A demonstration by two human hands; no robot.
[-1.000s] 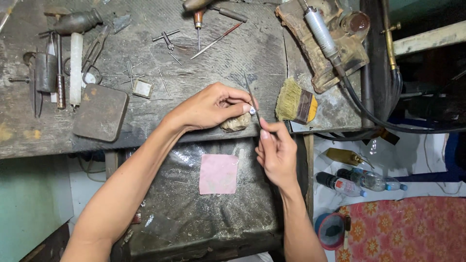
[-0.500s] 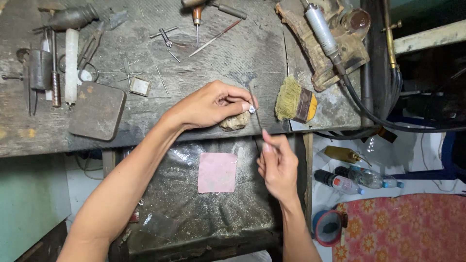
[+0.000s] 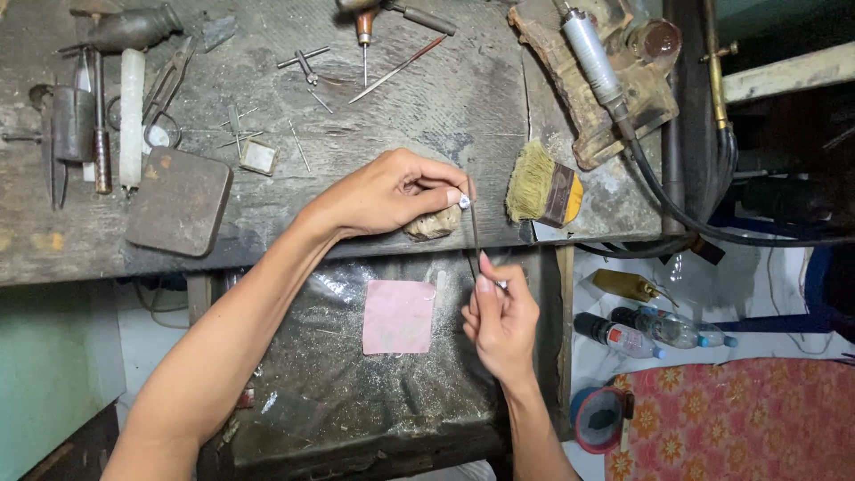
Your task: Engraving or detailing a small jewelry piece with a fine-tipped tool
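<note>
Left hand (image 3: 387, 191) rested on the near edge of the worn wooden bench (image 3: 427, 98), its fingertips pinched together on a tiny pale workpiece (image 3: 464, 201) held against a small lump-like bench peg (image 3: 433, 224). Right hand (image 3: 500, 316) sat lower, just in front of the bench edge, thumb and forefinger closed on the near end of a thin needle file (image 3: 473, 236) whose far tip reached up to the workpiece. The piece looked very light, hard and easy to drop, so a firm fingertip pinch by its sides seemed the sensible hold; the file appeared stiff but slender, best gripped near its lower end. Below the hands lay a dark catch tray (image 3: 294, 383), dusted with glittering filings and holding a pink square of paper (image 3: 398, 316). On the bench to the right lay a straw-coloured brush (image 3: 541, 185), and farther right a rotary handpiece (image 3: 591, 55) rested on a wooden block. At the far left sat a flat dark metal plate (image 3: 178, 200), a white stick (image 3: 132, 116) and assorted hand tools. Plastic bottles (image 3: 655, 328) lay on the floor at right.
</note>
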